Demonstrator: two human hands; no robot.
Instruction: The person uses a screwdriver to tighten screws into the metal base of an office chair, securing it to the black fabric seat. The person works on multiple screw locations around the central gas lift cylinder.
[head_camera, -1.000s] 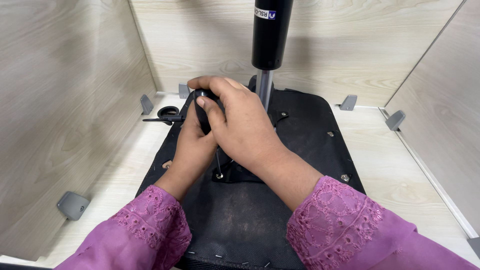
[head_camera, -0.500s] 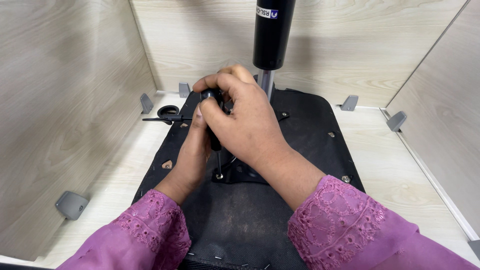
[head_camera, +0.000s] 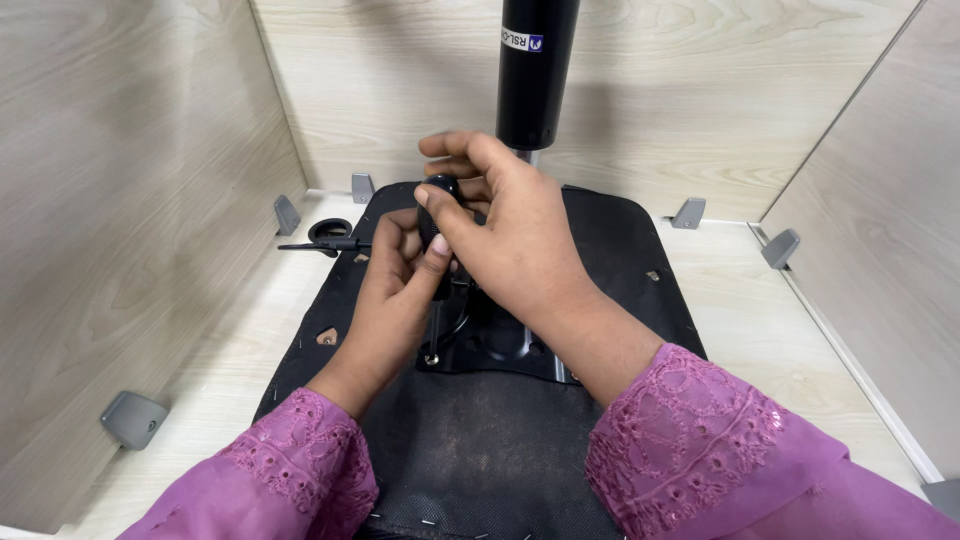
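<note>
Head view: both hands work a black-handled screwdriver (head_camera: 437, 215) over the metal plate (head_camera: 500, 345) of an upturned chair seat (head_camera: 600, 240).
Right hand (head_camera: 510, 235) grips its handle, left hand (head_camera: 400, 280) pinches the shaft; plate seated, fastening seemingly unfinished.

Both hands (head_camera: 470, 240) grip a black screwdriver handle (head_camera: 437, 200) over the chair seat underside (head_camera: 600, 250).

Right hand (head_camera: 520, 240) risen slightly toward the black cylinder (head_camera: 535, 70), its fingers (head_camera: 455, 150) now spread above the black knob (head_camera: 440, 187), thumb across the knob's top, left hand (head_camera: 400, 275) shifted lower beneath the knob
</note>
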